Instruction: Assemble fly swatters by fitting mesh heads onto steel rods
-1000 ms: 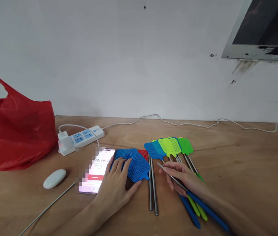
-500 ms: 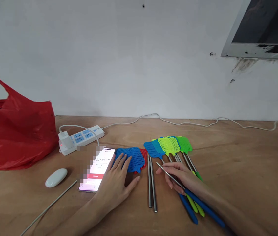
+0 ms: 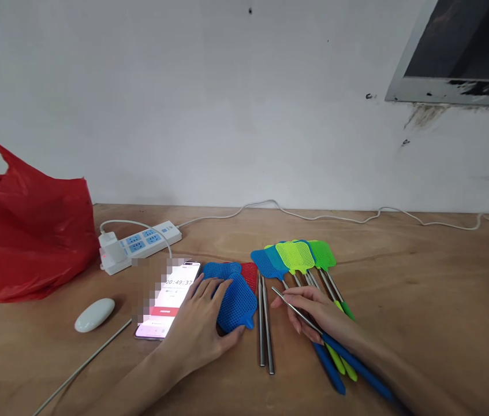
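Note:
My left hand [image 3: 198, 329] lies on a blue mesh swatter head [image 3: 236, 303] with its fingers spread over it and the thumb at its near edge. That head tops a small pile of blue and red heads [image 3: 248, 273]. My right hand [image 3: 318, 316] is closed on a metal rod with a blue grip [image 3: 348, 359], the rod tip pointing left toward the pile. Two bare metal rods [image 3: 264, 323] lie between my hands. A fan of finished swatters [image 3: 298, 257] in blue, yellow-green and green lies just beyond my right hand.
A lit phone [image 3: 168, 297] lies left of my left hand. A white power strip [image 3: 140, 244], a white oval device [image 3: 94, 314] and a red plastic bag [image 3: 28, 231] sit further left. White cables [image 3: 326, 218] run along the wall on the wooden table [image 3: 435, 277].
My left hand has drawn the top blue mesh head off the pile toward me and to the right. My right hand with the rod has barely moved.

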A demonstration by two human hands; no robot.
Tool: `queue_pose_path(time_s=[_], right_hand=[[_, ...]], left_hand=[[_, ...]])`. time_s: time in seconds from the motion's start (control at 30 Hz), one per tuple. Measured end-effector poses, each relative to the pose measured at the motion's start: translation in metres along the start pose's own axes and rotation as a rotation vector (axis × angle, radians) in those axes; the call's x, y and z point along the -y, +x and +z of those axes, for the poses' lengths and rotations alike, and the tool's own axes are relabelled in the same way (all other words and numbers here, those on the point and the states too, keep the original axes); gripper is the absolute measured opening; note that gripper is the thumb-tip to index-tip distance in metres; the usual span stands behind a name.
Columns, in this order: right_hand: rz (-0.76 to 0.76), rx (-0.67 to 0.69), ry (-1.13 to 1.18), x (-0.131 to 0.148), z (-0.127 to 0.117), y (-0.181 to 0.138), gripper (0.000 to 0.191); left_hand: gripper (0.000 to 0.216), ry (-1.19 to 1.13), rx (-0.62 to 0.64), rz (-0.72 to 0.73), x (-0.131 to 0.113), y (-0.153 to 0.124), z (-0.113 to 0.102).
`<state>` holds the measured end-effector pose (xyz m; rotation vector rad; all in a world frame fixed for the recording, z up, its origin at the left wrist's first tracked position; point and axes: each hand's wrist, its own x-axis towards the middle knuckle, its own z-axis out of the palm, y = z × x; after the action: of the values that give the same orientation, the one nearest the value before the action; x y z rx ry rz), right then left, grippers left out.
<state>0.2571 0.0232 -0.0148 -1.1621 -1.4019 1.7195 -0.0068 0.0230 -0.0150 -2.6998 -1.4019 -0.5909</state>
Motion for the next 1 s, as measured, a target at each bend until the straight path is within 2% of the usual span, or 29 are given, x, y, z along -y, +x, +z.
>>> queue_pose_path(time_s=[0.27, 0.53, 0.73, 1.0], right_hand=[[0.017, -0.009, -0.006, 0.000, 0.000, -0.001, 0.051], [0.045, 0.152, -0.035, 0.007, 0.006, -0.009, 0.041], [-0.022, 0.175, -0.040, 0.006, 0.008, -0.011, 0.038], [-0.017, 0.188, -0.030, 0.003, 0.009, -0.013, 0.037]], left_hand=[[0.067, -0.194, -0.082, -0.097, -0.004, -0.001, -0.005], [0.062, -0.288, -0.133, -0.142, -0.009, -0.003, -0.002], [0.058, -0.361, -0.091, -0.174, -0.009, -0.002, -0.004], [0.054, -0.391, -0.085, -0.193, -0.009, -0.002, -0.006]])
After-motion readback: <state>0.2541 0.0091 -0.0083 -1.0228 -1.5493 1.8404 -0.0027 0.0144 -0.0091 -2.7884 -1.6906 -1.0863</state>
